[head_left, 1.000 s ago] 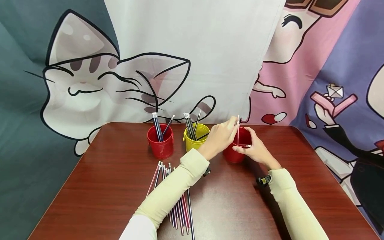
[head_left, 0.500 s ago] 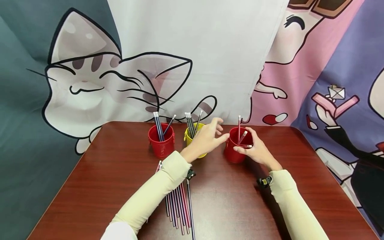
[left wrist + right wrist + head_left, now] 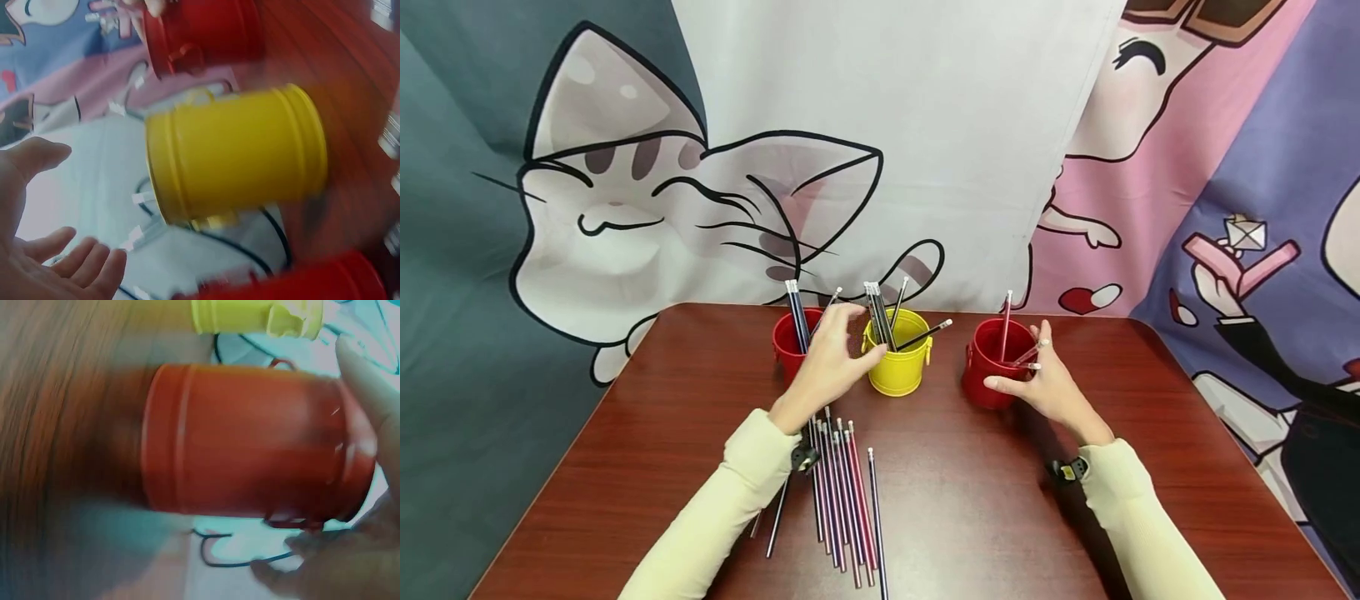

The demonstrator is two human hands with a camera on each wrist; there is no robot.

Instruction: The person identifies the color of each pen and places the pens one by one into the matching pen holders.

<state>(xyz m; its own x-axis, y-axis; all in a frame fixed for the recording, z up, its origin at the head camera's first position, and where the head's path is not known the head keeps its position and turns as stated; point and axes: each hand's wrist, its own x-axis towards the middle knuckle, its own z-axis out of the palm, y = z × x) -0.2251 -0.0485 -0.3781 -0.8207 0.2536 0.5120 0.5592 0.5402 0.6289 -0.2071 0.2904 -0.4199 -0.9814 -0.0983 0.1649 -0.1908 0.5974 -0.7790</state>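
Observation:
My left hand, fingers and thumb spread, holds nothing. It passes in front of the left red bucket, partly hiding it. In the left wrist view the yellow bucket lies beyond that hand. Several dark pencils stand in the yellow bucket, one leaning out to the right. My right hand is at the right red bucket, its thumb in front of the wall and its fingers loosely beside the rim. Inside are a pink pencil standing upright and two more leaning toward that hand.
Several loose pencils in dark and pink colours lie fanned on the wooden table below the buckets. One dark pencil lies slightly apart on the right. A cartoon-printed cloth hangs behind the table.
My left hand let go of a pencil in the right red bucket and moved left past the yellow bucket. My right hand loosened and shifted slightly right and down.

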